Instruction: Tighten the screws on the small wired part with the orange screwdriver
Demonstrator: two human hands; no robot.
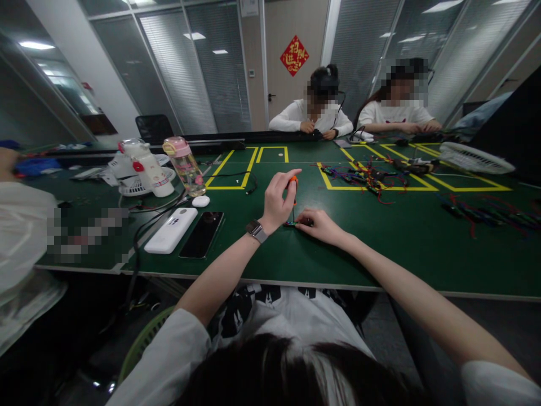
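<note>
My left hand (278, 200), with a watch on its wrist, is closed round an orange-handled screwdriver (293, 183) held upright, tip down. The tip meets a small dark electronic part (291, 224) lying on the green table (380, 254). My right hand (319, 224) rests on the table just right of that part, fingers pinched on its end and holding it down. Both forearms reach in from the near edge.
A white power bank (171, 229) and a black phone (202, 233) lie to the left, with two bottles (186, 166) and a small fan behind. Piles of wired parts (363, 176) sit further back and right. Two people sit across the table; another sits at my left.
</note>
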